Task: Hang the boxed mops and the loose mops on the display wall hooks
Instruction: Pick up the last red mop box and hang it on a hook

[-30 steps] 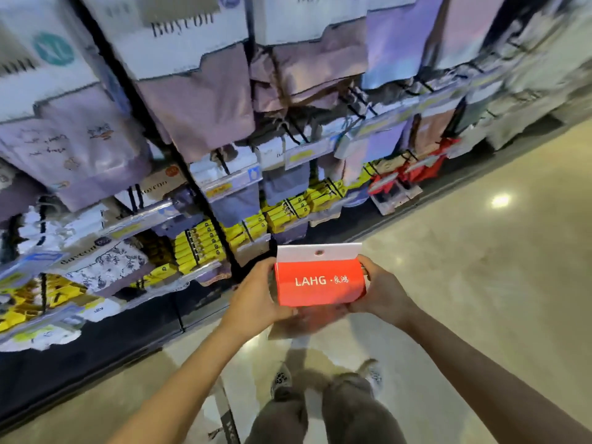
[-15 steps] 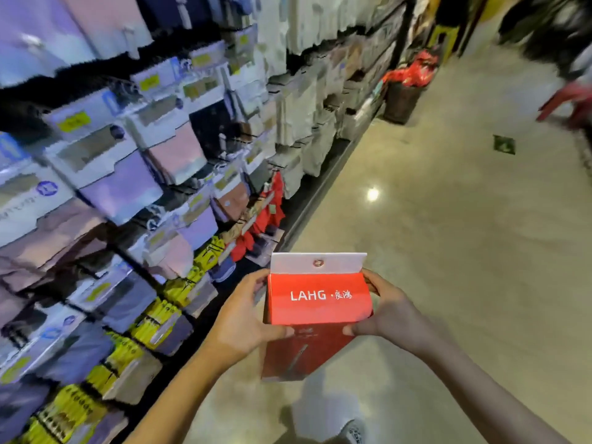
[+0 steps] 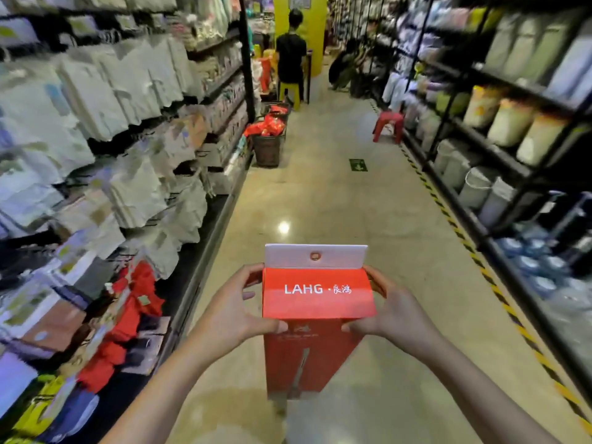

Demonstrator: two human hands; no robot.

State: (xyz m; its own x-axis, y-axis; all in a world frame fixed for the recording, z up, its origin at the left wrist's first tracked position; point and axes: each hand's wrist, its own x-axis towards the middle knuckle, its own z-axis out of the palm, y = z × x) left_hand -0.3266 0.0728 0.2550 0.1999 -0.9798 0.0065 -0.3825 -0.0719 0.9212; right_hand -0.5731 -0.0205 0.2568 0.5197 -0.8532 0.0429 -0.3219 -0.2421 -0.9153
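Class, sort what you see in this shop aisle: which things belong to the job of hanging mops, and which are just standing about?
Part of the job:
red mop box
left hand
right hand

Just standing about:
red stool
basket of red goods
white bins
yellow stool

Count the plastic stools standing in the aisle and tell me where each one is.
2. A red stool stands beside the right-hand shelves, partway down the aisle. A yellow stool stands farther back, behind a person in black. More may be hidden beyond them.
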